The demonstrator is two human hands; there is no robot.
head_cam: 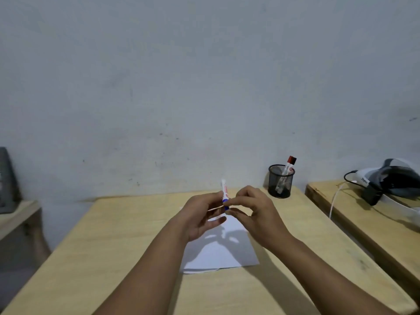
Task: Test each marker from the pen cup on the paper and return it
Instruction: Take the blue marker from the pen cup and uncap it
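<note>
My two arms are bare from the bottom edge of view up to the wrists, with no sleeve showing on either. My left hand [200, 214] and my right hand [254, 212] are bare too: no glove, ring, watch or band that I can make out. The fingernails look short and plain.

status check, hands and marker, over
Left hand holds blue marker above paper. Right hand pinches its cap end. Red marker in cup. Nothing blocking.
</note>
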